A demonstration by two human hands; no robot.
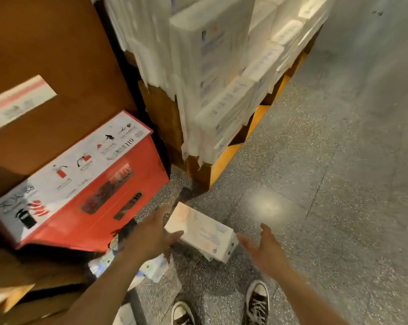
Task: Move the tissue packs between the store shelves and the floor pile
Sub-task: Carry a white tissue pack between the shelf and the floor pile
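Note:
A white tissue pack (202,232) with faint orange and blue print lies on the grey floor in front of my feet. My left hand (151,233) is at its left end, thumb touching the near edge, fingers spread. To the right of the pack, a little apart from it, my right hand (266,249) is open with the palm turned toward it. Neither hand grips the pack. Behind, a tall stack of white tissue packs (221,66) stands on a low wooden shelf base with a yellow edge (228,158).
A red and white fire-extinguisher box (85,184) stands at the left against a brown panel (52,55). Loose plastic-wrapped packs (151,268) lie on the floor under my left arm. My two black sneakers (257,301) are at the bottom. Open grey floor (339,184) spreads to the right.

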